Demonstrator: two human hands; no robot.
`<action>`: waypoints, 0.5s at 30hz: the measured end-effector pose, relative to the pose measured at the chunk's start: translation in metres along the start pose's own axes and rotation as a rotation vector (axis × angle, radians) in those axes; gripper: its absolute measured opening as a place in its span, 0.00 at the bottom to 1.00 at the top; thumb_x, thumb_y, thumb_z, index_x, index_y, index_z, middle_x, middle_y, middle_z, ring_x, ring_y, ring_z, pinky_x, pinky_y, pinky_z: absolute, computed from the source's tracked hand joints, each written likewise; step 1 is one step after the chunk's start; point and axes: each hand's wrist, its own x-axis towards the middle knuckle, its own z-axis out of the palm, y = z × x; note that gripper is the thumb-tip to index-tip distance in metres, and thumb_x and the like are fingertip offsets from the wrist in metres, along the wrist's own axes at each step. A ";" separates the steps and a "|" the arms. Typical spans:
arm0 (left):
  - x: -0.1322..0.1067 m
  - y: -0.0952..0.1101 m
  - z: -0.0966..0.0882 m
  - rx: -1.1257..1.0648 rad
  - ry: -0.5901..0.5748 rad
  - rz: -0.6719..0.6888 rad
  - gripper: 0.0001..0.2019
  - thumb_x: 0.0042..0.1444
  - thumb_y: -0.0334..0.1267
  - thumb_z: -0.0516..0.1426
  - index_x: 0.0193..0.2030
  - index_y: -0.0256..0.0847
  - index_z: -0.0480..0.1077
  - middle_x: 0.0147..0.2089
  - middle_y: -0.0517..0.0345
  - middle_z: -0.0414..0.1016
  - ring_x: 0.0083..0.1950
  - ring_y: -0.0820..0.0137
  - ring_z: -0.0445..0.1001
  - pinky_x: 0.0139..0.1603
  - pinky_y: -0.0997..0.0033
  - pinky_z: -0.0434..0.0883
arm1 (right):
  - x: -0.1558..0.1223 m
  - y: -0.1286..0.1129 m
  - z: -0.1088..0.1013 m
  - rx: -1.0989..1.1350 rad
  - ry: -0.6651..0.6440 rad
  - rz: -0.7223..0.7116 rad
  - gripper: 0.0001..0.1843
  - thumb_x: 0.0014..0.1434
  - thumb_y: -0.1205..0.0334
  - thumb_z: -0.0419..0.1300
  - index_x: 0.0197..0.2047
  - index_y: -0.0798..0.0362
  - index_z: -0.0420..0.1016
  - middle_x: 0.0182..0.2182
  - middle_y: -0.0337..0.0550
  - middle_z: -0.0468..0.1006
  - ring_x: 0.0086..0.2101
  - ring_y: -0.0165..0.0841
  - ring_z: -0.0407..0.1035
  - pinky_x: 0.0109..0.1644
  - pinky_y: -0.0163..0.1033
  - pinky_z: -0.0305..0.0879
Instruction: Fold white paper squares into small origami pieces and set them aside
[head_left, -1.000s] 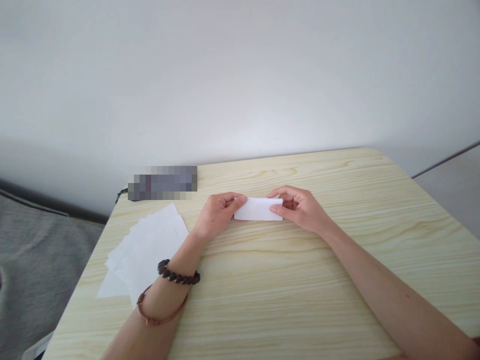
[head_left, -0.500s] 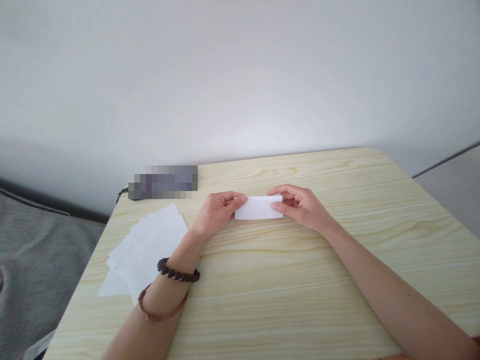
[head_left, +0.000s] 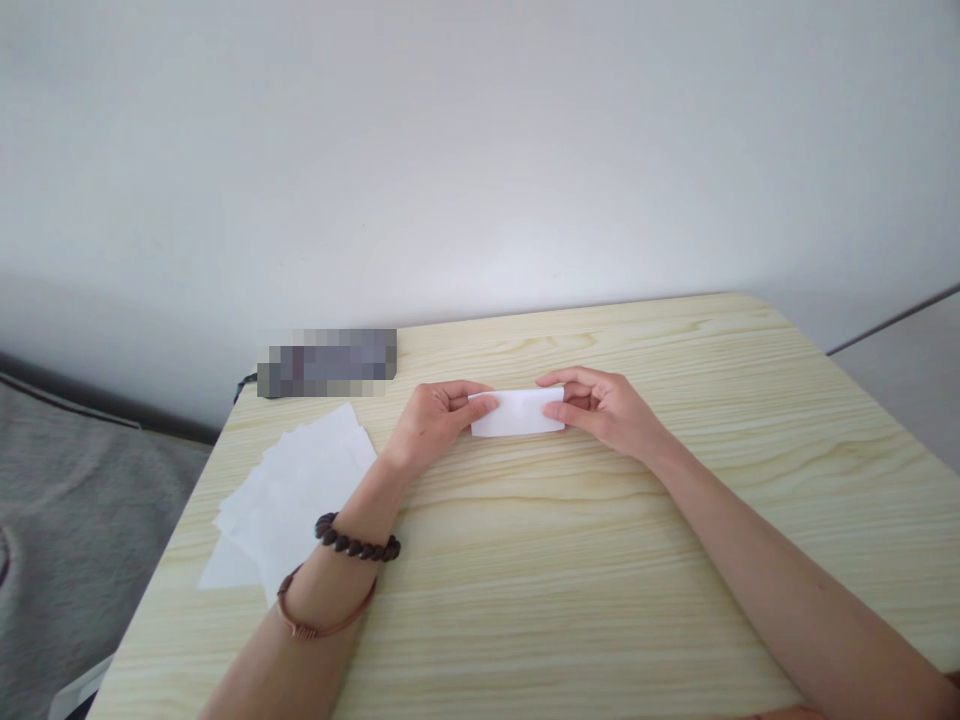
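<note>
A small white rectangle of paper [head_left: 517,413], which looks folded, is held between my two hands over the middle of the table. My left hand [head_left: 435,425] grips its left end, the thumb lying on the front face and the fingers behind the upper edge. At the right end, my right hand [head_left: 604,410] pinches it with the thumb on the front; the index finger reaches along behind the top edge. The other fingertips are partly hidden by the paper. Left of my left forearm, several white paper sheets [head_left: 300,480] lie fanned out and overlapping, partly covered by that arm.
The pale wood-grain table [head_left: 570,580] meets a white wall [head_left: 480,150] at its back edge. A blurred-out dark object [head_left: 326,365] with a black strap or cord lies at the back left corner. Grey fabric [head_left: 82,540] shows beyond the table's left edge.
My left thumb has slid slightly to the right over the paper's face. Otherwise both hands keep nearly the same hold, and the loose sheets have not moved.
</note>
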 end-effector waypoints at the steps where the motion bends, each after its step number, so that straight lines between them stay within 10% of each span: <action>1: 0.000 0.000 0.000 0.007 -0.001 0.004 0.18 0.47 0.49 0.65 0.38 0.36 0.79 0.28 0.57 0.78 0.26 0.74 0.70 0.28 0.76 0.66 | 0.000 0.000 -0.001 -0.003 -0.004 0.005 0.20 0.52 0.54 0.66 0.47 0.52 0.75 0.27 0.38 0.77 0.27 0.31 0.73 0.34 0.36 0.69; 15: -0.002 0.005 0.004 0.017 0.023 -0.016 0.18 0.44 0.47 0.66 0.38 0.36 0.79 0.31 0.54 0.81 0.30 0.69 0.75 0.31 0.73 0.70 | 0.000 0.000 0.003 0.024 0.016 0.004 0.19 0.52 0.52 0.66 0.45 0.52 0.76 0.33 0.42 0.79 0.31 0.33 0.74 0.33 0.36 0.68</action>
